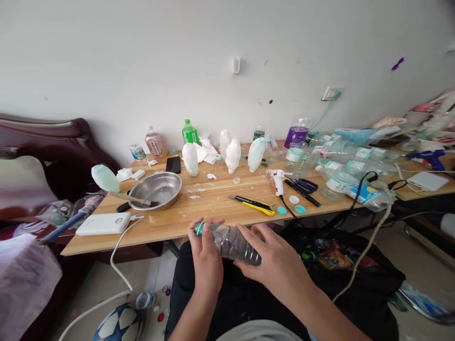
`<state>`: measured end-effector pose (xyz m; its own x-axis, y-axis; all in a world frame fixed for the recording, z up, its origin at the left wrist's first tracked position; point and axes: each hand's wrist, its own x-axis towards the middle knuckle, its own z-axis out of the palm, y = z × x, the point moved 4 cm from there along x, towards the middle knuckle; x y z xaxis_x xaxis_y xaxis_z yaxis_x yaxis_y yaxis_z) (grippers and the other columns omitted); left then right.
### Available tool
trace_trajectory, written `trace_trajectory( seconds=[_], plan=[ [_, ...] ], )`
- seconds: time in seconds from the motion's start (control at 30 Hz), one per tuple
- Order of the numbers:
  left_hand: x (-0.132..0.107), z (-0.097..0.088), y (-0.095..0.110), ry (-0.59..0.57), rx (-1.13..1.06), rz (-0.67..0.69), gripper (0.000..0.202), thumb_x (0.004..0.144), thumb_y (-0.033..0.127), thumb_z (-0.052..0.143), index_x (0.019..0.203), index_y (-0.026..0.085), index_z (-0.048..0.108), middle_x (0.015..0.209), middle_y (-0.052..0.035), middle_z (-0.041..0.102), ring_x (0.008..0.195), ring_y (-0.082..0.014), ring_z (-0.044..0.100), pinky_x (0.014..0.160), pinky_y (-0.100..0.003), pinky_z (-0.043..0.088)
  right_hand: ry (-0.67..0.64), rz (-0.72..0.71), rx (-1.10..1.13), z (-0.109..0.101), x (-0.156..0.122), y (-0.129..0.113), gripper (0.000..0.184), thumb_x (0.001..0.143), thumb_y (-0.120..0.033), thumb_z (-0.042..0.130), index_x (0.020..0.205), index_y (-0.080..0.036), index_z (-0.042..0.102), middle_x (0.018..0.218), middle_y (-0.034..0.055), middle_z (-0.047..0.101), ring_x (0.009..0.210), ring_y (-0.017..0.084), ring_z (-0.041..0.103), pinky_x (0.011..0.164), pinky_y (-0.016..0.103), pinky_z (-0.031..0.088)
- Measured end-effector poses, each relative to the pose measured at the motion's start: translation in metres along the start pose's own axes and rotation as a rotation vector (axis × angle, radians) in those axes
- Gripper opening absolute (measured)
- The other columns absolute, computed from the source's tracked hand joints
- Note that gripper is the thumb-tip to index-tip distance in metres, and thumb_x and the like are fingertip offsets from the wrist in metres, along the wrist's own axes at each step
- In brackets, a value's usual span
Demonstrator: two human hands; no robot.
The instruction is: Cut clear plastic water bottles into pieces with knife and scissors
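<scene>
Grey shirt [259, 332]; clear bottle [232, 244] we hold, left grip [207, 258] closed round its green-topped end, right grip [273, 253] round its base.

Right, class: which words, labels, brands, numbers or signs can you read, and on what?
No text reads clearly.
Green bottle: label too small.
Pink bottle: label too blurred.
Blue-and-white tub: print too small.
Purple-labelled bottle: marks too small.
Clear bottles: labels too small.
Held bottle: no lettering visible.

a home bedroom (dark wooden headboard [76, 144])
</scene>
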<state>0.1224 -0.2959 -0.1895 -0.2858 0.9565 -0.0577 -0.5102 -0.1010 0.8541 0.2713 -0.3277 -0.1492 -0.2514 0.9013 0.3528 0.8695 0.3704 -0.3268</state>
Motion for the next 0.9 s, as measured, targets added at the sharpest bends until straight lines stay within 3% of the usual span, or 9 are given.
trace_trajectory(
  seconds=[0.23,0.5,0.67,0.9],
  plan=[
    [0.0,0.001,-0.002,-0.095,-0.039,-0.072,0.026,0.091,0.041,0.057,0.108,0.03,0.041,0.094,0.0004,0.066,0.087,-0.0181,0.07,0.084,-0.037,0.055,-0.081,0.003,0.034,-0.003,0.001,0.009,0.066,0.07,-0.032,0.078,0.132,-0.027,0.056,0.106,0.0052,0.061,0.095,0.025,0.065,0.081,0.038,0.057],
    [-0.004,0.001,-0.007,-0.08,-0.089,-0.021,0.028,0.092,0.042,0.056,0.11,0.03,0.038,0.094,-0.0007,0.068,0.09,-0.0195,0.071,0.085,-0.037,0.054,-0.1,0.021,0.014,-0.007,0.004,0.009,0.067,0.071,-0.033,0.077,0.135,-0.027,0.054,0.108,0.0058,0.062,0.094,0.025,0.066,0.077,0.037,0.058],
    [-0.007,0.0,-0.014,-0.014,-0.111,-0.035,0.031,0.091,0.044,0.056,0.111,0.03,0.037,0.095,-0.0006,0.067,0.087,-0.0192,0.072,0.081,-0.035,0.055,-0.139,0.029,0.021,-0.002,0.005,0.01,0.07,0.071,-0.034,0.078,0.136,-0.027,0.053,0.11,0.006,0.061,0.095,0.025,0.067,0.079,0.039,0.058],
    [-0.008,-0.007,-0.025,0.004,-0.067,0.066,0.03,0.092,0.042,0.056,0.112,0.03,0.036,0.105,-0.0028,0.064,0.093,-0.0189,0.071,0.09,-0.041,0.054,-0.17,0.061,0.005,0.006,0.004,0.01,0.065,0.074,-0.04,0.075,0.134,-0.026,0.054,0.111,0.006,0.063,0.093,0.026,0.068,0.073,0.038,0.059]
  ],
)
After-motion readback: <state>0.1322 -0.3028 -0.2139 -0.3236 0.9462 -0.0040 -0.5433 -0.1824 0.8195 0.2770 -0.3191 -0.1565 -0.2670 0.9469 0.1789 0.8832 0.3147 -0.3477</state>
